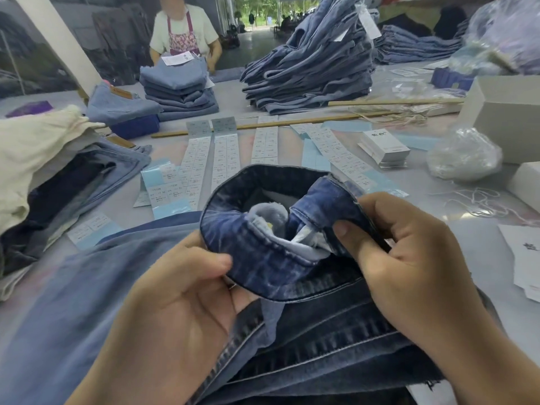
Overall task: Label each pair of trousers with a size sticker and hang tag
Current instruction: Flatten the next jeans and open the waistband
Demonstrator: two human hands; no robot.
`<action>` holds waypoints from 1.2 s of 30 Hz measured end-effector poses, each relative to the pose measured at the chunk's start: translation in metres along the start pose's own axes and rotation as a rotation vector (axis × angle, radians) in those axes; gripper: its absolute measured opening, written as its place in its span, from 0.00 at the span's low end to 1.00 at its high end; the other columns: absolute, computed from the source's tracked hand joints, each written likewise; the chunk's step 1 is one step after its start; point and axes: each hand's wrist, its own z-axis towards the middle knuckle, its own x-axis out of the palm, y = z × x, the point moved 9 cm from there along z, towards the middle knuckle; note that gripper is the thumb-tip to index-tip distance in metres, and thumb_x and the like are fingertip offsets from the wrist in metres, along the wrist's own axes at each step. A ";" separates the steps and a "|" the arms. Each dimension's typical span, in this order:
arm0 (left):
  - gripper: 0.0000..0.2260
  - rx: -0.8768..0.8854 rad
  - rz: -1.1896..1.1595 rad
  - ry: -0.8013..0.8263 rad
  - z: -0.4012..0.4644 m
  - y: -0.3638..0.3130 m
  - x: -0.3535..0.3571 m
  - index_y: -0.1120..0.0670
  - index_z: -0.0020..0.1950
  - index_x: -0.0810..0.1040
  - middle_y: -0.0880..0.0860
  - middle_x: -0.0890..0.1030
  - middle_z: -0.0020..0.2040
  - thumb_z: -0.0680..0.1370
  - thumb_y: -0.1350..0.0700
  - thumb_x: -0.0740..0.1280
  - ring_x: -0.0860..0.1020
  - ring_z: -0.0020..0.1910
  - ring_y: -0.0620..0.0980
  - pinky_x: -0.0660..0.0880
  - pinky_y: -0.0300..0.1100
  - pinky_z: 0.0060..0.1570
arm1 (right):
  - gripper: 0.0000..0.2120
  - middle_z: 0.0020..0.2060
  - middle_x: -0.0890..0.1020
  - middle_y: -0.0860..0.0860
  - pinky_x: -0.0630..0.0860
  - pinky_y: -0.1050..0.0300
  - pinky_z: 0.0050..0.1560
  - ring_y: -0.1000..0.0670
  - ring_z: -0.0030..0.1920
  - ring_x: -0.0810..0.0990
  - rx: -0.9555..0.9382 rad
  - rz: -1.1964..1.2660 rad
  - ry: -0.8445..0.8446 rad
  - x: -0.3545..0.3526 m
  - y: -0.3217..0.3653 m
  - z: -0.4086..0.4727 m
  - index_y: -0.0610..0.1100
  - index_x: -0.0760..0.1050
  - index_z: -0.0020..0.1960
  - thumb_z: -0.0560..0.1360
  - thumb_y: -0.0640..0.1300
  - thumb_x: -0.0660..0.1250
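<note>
A dark blue pair of trousers (263, 258) lies in front of me with its waistband lifted and held open, showing the pale lining inside. My left hand (187, 290) grips the near left side of the waistband, thumb on top. My right hand (409, 258) pinches the right side of the waistband, thumb pressed on the fold. Strips of white size stickers (225, 159) lie in rows on the table beyond the trousers. A stack of white hang tags (385, 147) sits to the right of the strips.
Folded jeans are piled at the left (73, 176) and in a tall heap at the back (315, 62). A person in an apron (184, 33) stands at the far side behind a smaller stack (178, 83). White boxes (508, 112) and a plastic bag (464, 154) sit at right.
</note>
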 end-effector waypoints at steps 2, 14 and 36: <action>0.12 0.101 0.075 0.093 -0.006 -0.010 0.012 0.59 0.47 0.85 0.61 0.86 0.46 0.66 0.59 0.69 0.85 0.44 0.58 0.82 0.46 0.37 | 0.12 0.33 0.75 0.62 0.67 0.69 0.34 0.58 0.35 0.74 -0.118 -0.043 0.071 0.003 0.016 -0.003 0.61 0.72 0.42 0.76 0.44 0.67; 0.09 0.734 1.411 -0.222 -0.025 -0.070 0.088 0.49 0.40 0.72 0.46 0.72 0.26 0.64 0.59 0.67 0.72 0.28 0.45 0.67 0.34 0.24 | 0.13 0.46 0.79 0.50 0.75 0.47 0.47 0.47 0.50 0.79 -0.111 0.187 0.268 0.001 0.022 -0.004 0.42 0.79 0.49 0.77 0.51 0.65; 0.13 0.813 1.391 0.392 0.004 -0.034 0.106 0.38 0.56 0.78 0.37 0.73 0.66 0.75 0.39 0.62 0.64 0.72 0.41 0.59 0.49 0.72 | 0.23 0.61 0.76 0.51 0.68 0.60 0.60 0.50 0.62 0.72 -0.175 -0.376 0.287 -0.008 0.021 -0.018 0.42 0.76 0.62 0.68 0.35 0.59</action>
